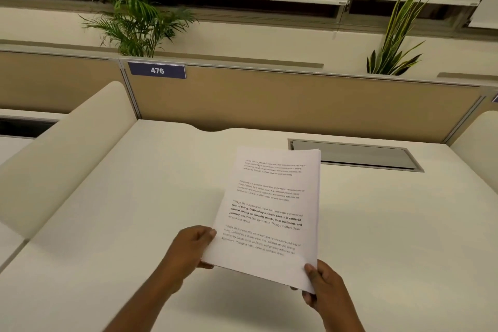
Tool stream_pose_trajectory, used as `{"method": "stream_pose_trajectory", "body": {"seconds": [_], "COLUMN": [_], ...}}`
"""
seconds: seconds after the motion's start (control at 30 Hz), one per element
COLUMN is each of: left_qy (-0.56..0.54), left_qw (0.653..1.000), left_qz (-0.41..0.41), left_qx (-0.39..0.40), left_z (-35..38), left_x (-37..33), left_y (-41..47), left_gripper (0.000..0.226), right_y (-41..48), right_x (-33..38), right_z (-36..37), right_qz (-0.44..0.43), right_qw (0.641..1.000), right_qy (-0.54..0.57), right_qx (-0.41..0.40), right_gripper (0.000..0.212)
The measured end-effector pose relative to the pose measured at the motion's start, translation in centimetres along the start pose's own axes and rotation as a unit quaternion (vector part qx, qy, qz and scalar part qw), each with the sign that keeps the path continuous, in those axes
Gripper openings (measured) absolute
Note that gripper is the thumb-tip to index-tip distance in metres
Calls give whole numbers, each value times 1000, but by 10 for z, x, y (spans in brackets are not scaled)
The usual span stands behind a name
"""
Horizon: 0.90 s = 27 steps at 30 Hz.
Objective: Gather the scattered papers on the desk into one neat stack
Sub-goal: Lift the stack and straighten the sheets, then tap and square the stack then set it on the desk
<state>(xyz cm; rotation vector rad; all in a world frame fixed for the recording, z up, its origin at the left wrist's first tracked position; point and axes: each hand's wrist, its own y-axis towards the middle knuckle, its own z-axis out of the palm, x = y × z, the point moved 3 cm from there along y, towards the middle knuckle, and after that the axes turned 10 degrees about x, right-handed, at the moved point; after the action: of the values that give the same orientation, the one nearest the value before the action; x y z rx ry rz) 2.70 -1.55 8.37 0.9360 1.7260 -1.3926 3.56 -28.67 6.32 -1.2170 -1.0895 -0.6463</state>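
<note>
You have the papers [269,213] gathered into one bundle, and it is off the desk [121,210], held above the middle of it, a little right of centre and tilted up toward you. No loose sheet lies anywhere on the desk that shows, so the collecting looks done; what seems left is to square the edges and lay the stack down flat. Your left hand [188,250] pinches the near left edge, thumb on top of the page and fingers under it. Your right hand [323,288] pinches the near right corner the same way, thumb pressed on the top sheet, fingers curled beneath. The top page is white with four short blocks of printed text, the third one partly bold. The sheets sit fairly well aligned, but at the far right corner the edges fan out slightly, so the stack is not yet perfectly flush. The paper bows a little along its length, as thin sheets held by one end will. Beyond the papers, on the far right of the desk, a grey hatch [355,155] sits set into the surface, well clear of your hands.
</note>
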Motion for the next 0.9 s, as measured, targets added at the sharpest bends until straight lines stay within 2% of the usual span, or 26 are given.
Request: {"method": "stream_pose_trajectory", "body": {"seconds": [0.23,0.37,0.73,0.9], "left_qy": [-49,-21,-4,5], "left_qw": [998,998,996,994], "left_qz": [2,-4,68,84], "left_qx": [31,54,-52,-76], "left_z": [-6,-6,-4,-7], "left_x": [-1,-5,-54,-68], "left_y": [16,36,139,198], "left_gripper": [19,22,22,24], "right_y": [27,50,176,244], "right_x": [4,13,60,76], "right_z": [-3,-6,-17,-24], "right_qz": [1,-4,-12,-3], "right_qw": [1000,1000,998,995], "right_qy": [-12,-30,-59,-82], "right_qx": [1,0,-33,-50], "right_gripper": [23,24,16,18]}}
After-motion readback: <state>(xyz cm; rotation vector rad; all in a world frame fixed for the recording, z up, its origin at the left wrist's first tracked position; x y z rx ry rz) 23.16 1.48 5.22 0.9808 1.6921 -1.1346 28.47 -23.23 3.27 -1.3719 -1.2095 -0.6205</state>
